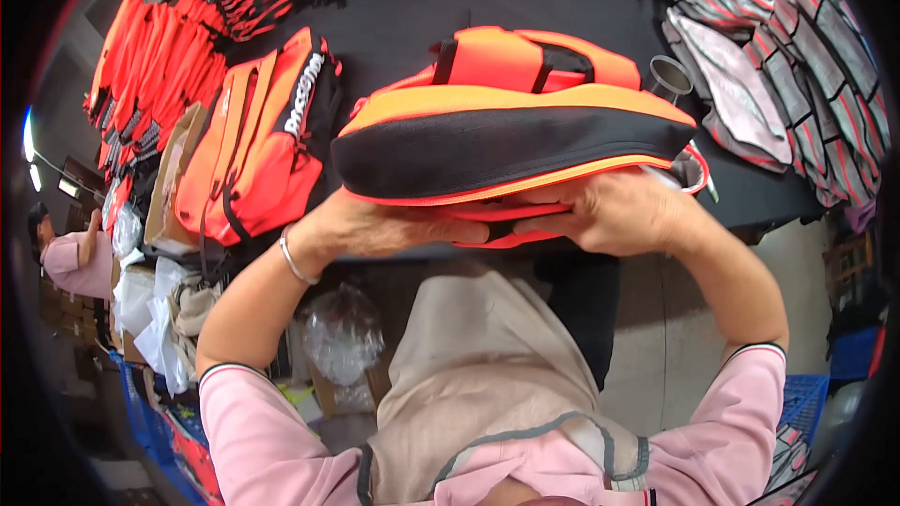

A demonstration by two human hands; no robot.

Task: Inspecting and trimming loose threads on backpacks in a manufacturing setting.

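An orange and black backpack [516,145] rests on the near edge of the dark table, its black panel facing up toward me. My left hand [398,225] is at its near left side, thumb pressing along a red-orange strip at the lower edge. On the near right, my right hand [614,211] pinches that same part, with thumb and fingers closed around the edge. Some of the fingers of both hands are tucked under the backpack and hidden. A metal cup-like object [670,77] stands just beyond the bag's right end.
Another orange backpack [258,145] lies to the left, beside a cardboard box [178,187]. Piles of orange pieces [155,61] and grey pieces [797,66] sit at the table's sides. Below hangs a clear plastic bag [344,337]. A person [80,253] is at far left.
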